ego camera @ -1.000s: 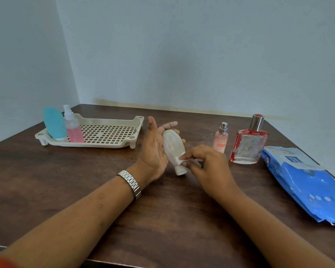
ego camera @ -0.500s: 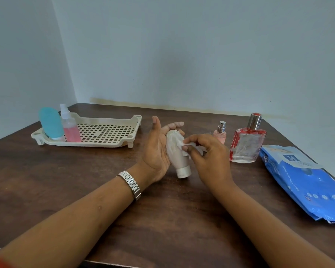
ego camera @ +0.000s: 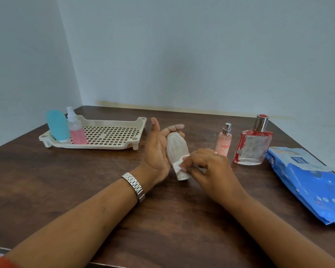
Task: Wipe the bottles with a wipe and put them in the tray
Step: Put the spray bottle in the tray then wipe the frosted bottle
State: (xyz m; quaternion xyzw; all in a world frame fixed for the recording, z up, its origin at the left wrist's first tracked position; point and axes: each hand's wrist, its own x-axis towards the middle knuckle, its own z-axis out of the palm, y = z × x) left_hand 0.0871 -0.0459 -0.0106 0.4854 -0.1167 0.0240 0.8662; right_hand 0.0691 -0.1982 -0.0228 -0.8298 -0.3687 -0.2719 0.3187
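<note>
**Wipe slid back down to the cap end**

Right hand (ego camera: 207, 167) pinches wipe (ego camera: 179, 164) low on white bottle (ego camera: 176, 147). Left hand (ego camera: 159, 149) grips the bottle cap-down, fingers curled behind, which leaves the front face exposed for wiping. Tray (ego camera: 97, 147) sits well to the left with its right half free; the path looks unobstructed.

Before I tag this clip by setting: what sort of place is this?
Probably a plain room at home: a dark wooden table pushed into a bare pale-blue wall corner, with a perfume bottle, a pack of wipes and a plastic tray on it.
</note>
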